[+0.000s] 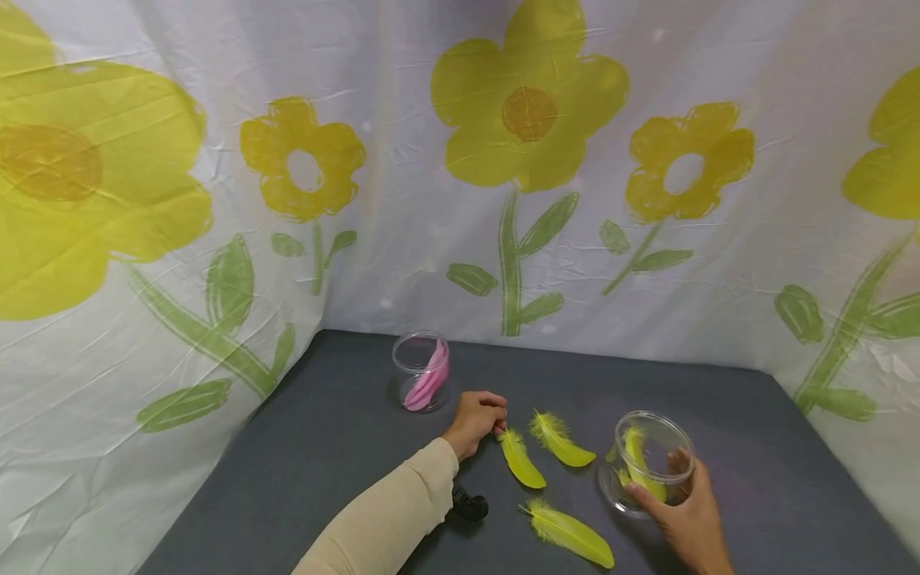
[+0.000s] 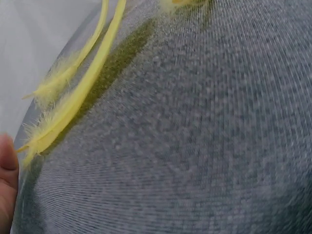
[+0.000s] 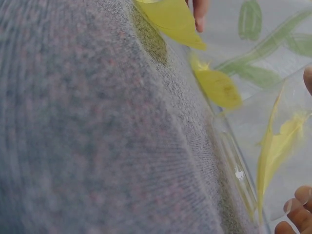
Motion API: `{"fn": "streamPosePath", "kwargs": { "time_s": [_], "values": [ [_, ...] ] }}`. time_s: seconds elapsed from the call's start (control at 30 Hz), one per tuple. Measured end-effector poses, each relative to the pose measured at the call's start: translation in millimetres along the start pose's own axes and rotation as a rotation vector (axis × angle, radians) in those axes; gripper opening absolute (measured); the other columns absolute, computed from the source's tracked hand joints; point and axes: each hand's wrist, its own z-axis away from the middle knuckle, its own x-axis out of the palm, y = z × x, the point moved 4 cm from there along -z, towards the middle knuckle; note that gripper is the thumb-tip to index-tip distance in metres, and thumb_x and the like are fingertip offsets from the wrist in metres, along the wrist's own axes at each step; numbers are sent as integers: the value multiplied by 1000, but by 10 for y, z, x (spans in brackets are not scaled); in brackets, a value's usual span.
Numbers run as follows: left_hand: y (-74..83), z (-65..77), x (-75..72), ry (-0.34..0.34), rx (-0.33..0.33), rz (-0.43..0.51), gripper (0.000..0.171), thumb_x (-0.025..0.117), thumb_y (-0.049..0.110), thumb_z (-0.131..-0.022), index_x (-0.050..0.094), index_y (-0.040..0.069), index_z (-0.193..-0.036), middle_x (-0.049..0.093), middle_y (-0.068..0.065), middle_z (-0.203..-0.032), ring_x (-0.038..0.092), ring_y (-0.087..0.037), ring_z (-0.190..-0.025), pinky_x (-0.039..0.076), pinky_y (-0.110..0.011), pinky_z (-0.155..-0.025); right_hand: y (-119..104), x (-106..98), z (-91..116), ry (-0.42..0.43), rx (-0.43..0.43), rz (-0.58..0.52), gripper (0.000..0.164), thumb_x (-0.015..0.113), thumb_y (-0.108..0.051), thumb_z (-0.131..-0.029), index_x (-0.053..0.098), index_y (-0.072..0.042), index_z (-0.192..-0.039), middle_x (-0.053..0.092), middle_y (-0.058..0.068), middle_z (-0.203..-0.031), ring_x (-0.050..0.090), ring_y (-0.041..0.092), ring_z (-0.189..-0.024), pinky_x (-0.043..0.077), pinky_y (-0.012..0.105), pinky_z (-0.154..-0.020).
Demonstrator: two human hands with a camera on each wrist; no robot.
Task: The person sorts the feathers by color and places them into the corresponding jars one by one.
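My left hand (image 1: 477, 421) pinches the quill end of a yellow feather (image 1: 521, 461), whose vane lies along the table; the left wrist view shows this feather (image 2: 83, 95) with its quill at my fingers (image 2: 7, 161). On the right, my right hand (image 1: 688, 515) grips a clear round plastic jar (image 1: 609, 485), thumb on the near side and fingers round the right. Inside that jar are yellow feathers (image 1: 638, 457), and the right wrist view shows one (image 3: 279, 151) through the wall. Two loose yellow feathers lie between the hands, one farther back (image 1: 562, 442) and one nearer (image 1: 571, 535).
Behind my left hand stands a second clear jar (image 1: 404, 382) holding pink feathers (image 1: 429, 379). A black strap-like object (image 1: 469, 505) shows beside my left sleeve (image 1: 391, 511). White flower-print curtains (image 1: 402, 200) border the dark grey table (image 1: 309, 447) at the back and sides.
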Motion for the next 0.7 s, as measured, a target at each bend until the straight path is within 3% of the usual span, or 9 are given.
{"fn": "streamPosePath", "kwargs": {
  "time_s": [0.23,0.4,0.7],
  "values": [
    [-76,13,-19,-41,-48,-43,20,63,-8,-86,65,-9,-106,64,-20,-83,58,-19,-59,54,-32,-54,-5,12,11,-2,-5,0,106,84,-27,-76,13,7,-147,31,37,-142,30,50,-130,28,61,-101],
    [-100,13,-10,-50,-44,-68,18,63,-8,-86,66,-9,-104,64,-21,-83,58,-20,-59,54,-32,-53,-12,17,18,8,-3,-3,106,85,-26,-75,15,7,-147,31,36,-142,30,49,-131,28,61,-101],
    [-66,29,-21,-48,-42,-22,15,63,-11,-85,66,-11,-100,63,-21,-84,59,-20,-58,55,-34,-55,-15,3,9,5,7,-9,107,85,-23,-76,12,7,-148,28,36,-144,28,49,-133,27,61,-102]
  ]
}}
